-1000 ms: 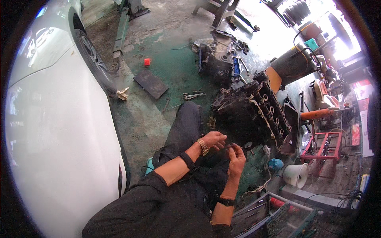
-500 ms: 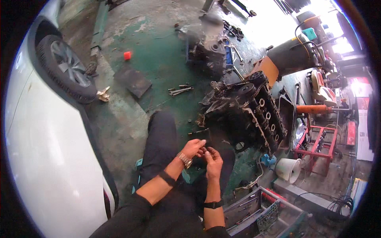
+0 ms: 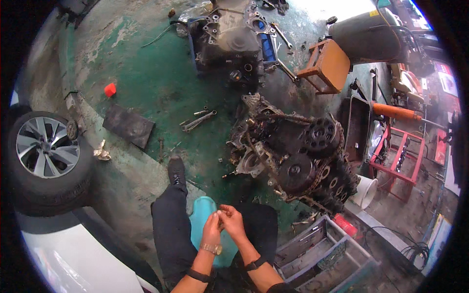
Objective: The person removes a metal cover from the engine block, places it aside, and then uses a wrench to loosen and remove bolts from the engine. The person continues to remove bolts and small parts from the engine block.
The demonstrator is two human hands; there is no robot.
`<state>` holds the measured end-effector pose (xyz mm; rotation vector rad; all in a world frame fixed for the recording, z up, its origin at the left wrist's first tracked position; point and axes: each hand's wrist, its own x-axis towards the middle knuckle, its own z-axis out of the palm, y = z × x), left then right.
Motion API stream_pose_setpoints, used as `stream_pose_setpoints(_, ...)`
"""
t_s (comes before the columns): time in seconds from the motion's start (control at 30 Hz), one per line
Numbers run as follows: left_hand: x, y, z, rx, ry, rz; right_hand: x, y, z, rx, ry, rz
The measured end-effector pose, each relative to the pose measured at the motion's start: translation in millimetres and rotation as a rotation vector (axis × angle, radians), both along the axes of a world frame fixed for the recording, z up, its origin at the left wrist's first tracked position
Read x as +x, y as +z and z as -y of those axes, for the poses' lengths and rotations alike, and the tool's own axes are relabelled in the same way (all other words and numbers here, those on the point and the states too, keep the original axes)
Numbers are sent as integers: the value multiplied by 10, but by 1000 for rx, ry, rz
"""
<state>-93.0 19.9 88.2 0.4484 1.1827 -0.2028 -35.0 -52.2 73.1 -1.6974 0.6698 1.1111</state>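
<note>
My left hand (image 3: 212, 227) and my right hand (image 3: 231, 219) meet low in the middle of the head view, fingers closed together around something too small to make out. A turquoise pad (image 3: 202, 208) lies beneath them between my legs. Just ahead and to the right is a greasy black engine (image 3: 295, 171) with pulleys, a chain and bolt holes along its side. A few wrenches (image 3: 198, 124) lie on the green floor beyond my foot (image 3: 176, 172).
A white car (image 3: 78, 249) with a wheel (image 3: 46, 149) borders the left. A dark plate (image 3: 127, 124), red object (image 3: 110, 90), second engine (image 3: 229, 44), stool (image 3: 330, 63), dark tank (image 3: 366, 36), red frame (image 3: 405, 158), white bucket (image 3: 365, 191) and tool cart (image 3: 325, 261) surround me.
The view has swung forward over the engines, and more of the turquoise pad shows. My joined hands now appear lower and further left, still closed at the fingers.
</note>
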Motion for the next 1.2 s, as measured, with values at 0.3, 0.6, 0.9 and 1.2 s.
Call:
stream_pose_setpoints(0.3, 256, 517, -783, -121, -33, -181, 339, 675, -678, 62, -162, -253)
stream_pose_setpoints(0.6, 668, 800, -1989, 24, -136, -107, 615, 1054, -1471, 59, -144, -75)
stream_pose_setpoints(0.9, 1172, 766, -2569, 118, -280, -193, 1075, 822, -1783, 154, -280, -189)
stream_pose_setpoints(1.2, 2593, 402, -2642, 178, -404, -87, 1945, 320, -1618, 123, -435, -149)
